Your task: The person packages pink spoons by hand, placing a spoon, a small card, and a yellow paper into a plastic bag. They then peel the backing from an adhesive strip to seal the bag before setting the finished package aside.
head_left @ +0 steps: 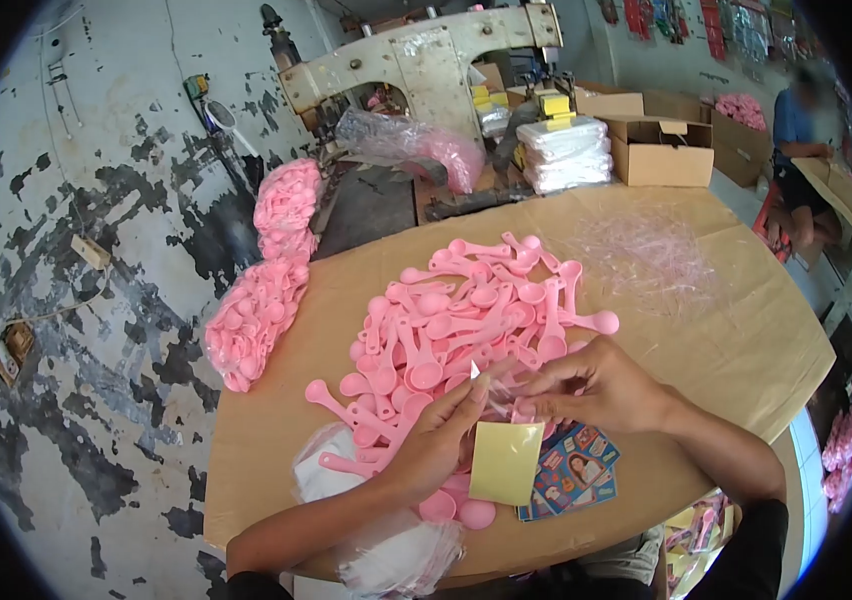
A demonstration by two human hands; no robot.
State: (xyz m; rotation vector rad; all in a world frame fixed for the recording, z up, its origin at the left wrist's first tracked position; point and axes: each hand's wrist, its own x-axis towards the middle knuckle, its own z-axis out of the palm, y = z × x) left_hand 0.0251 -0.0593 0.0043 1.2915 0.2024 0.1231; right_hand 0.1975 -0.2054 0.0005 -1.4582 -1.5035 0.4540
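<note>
My left hand (443,425) is closed on a small clear plastic bag (499,392), thumb along its near side. My right hand (601,385) pinches the other side of the bag, and a bit of pink shows at its fingertips. Just below the fingers is a yellow card (506,465), overlapping a fan of blue printed cards (581,470) on the table. A large heap of pink measuring spoons (481,310) spreads beyond both hands. More clear bags (401,550) lie under and beside my left forearm.
Brown paper covers the table (736,350). Bundled pink spoons (261,310) hang at its left edge. Plastic strands (646,255) lie at the back right. Behind stand a sewing machine (416,65), stacked clear packs (566,155) and a cardboard box (661,150). A person (796,130) sits far right.
</note>
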